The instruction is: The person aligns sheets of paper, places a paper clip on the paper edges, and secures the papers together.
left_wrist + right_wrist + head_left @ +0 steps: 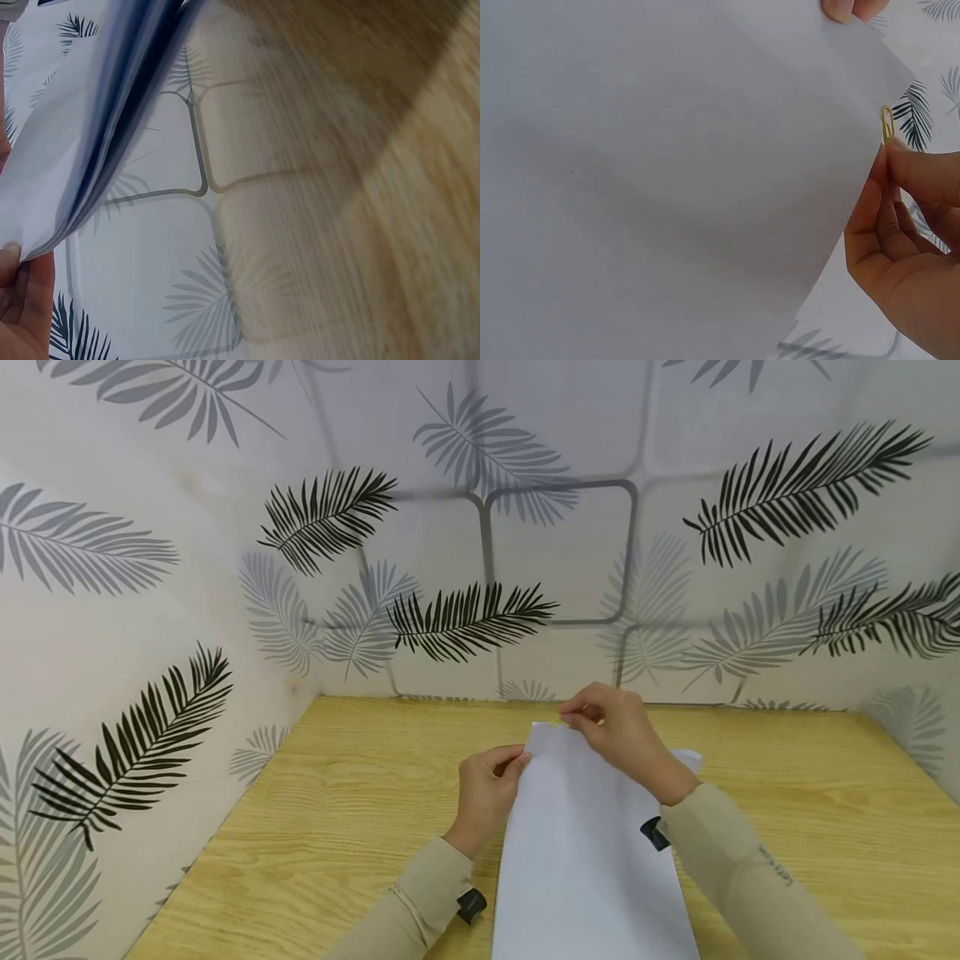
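Note:
A stack of white paper sheets (pixel 585 843) stands raised over the table, its far end lifted. My left hand (pixel 486 789) pinches the left edge near the top corner between thumb and fingers; in the left wrist view several layered sheets (pixel 120 127) fan apart above that hand (pixel 26 307). At the top edge my right hand (pixel 618 731) pinches a yellow paper clip (pixel 887 124) between thumb and forefinger. The clip's rounded end overlaps the paper's edge in the right wrist view, close to the corner, with the left fingertips (pixel 840 9) at the side beyond.
A wooden table (pixel 360 777) lies beneath the paper. Behind it and to the left rise walls (pixel 435 552) covered with a leaf pattern. Dark wrist devices (pixel 472 906) sit at both sleeves.

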Action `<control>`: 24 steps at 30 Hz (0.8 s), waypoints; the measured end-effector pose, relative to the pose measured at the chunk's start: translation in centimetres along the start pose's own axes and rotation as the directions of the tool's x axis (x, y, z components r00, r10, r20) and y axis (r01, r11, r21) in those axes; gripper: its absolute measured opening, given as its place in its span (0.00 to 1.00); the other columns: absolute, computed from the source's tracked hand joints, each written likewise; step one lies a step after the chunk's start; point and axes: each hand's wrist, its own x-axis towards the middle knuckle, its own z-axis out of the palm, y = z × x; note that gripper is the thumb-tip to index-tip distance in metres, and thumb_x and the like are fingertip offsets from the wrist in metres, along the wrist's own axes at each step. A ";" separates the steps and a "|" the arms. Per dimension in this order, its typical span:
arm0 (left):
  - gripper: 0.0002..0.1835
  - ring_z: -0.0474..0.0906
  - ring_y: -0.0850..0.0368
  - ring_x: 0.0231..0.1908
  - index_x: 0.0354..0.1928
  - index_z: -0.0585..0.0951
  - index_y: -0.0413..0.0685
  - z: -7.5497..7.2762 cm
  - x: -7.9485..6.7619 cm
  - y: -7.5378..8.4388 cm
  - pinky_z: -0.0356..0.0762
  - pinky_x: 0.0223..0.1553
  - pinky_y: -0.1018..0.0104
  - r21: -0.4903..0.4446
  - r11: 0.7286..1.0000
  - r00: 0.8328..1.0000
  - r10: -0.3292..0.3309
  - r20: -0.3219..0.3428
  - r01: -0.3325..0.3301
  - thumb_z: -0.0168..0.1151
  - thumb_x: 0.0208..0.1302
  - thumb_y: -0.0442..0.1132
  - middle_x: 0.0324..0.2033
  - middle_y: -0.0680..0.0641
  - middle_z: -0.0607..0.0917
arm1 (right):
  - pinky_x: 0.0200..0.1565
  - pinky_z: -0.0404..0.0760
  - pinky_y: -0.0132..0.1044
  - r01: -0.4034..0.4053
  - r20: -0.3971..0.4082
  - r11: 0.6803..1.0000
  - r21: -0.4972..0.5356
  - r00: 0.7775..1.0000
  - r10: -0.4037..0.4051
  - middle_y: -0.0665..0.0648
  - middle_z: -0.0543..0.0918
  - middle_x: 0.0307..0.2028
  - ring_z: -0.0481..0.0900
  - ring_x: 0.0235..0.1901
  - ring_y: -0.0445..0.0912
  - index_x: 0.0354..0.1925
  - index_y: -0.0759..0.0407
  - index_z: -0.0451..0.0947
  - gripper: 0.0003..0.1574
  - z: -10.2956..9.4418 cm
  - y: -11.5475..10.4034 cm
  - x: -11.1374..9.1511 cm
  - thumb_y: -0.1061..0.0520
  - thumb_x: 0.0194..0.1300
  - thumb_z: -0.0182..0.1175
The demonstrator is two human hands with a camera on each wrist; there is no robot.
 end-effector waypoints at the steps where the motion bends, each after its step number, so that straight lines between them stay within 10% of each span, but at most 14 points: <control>1: 0.07 0.79 0.55 0.23 0.39 0.86 0.32 0.0 0.0 0.0 0.73 0.23 0.76 0.002 1.000 1.000 0.002 0.002 -0.002 0.65 0.60 0.28 0.31 0.39 0.87 | 0.30 0.80 0.33 -0.012 0.014 1.000 -0.001 1.000 0.012 0.57 0.84 0.32 0.83 0.27 0.47 0.34 0.64 0.85 0.06 -0.1 0.0 0.0 0.70 0.55 0.68; 13: 0.07 0.82 0.50 0.24 0.39 0.86 0.32 0.2 0.0 -0.3 0.75 0.24 0.75 -0.006 0.999 0.999 0.044 0.009 -0.044 0.65 0.61 0.28 0.32 0.38 0.87 | 0.33 0.82 0.38 -0.037 0.096 0.999 0.012 0.995 0.036 0.58 0.85 0.31 0.83 0.29 0.49 0.33 0.66 0.85 0.07 -0.6 0.0 0.2 0.73 0.55 0.67; 24: 0.07 0.77 0.62 0.23 0.39 0.86 0.32 0.0 0.3 -0.3 0.73 0.23 0.76 -0.017 0.999 0.999 -0.048 0.017 0.049 0.66 0.60 0.29 0.31 0.39 0.87 | 0.40 0.81 0.45 -0.013 0.000 0.999 -0.047 1.000 0.013 0.59 0.83 0.35 0.81 0.35 0.51 0.40 0.66 0.83 0.14 0.9 -0.1 -0.7 0.65 0.54 0.71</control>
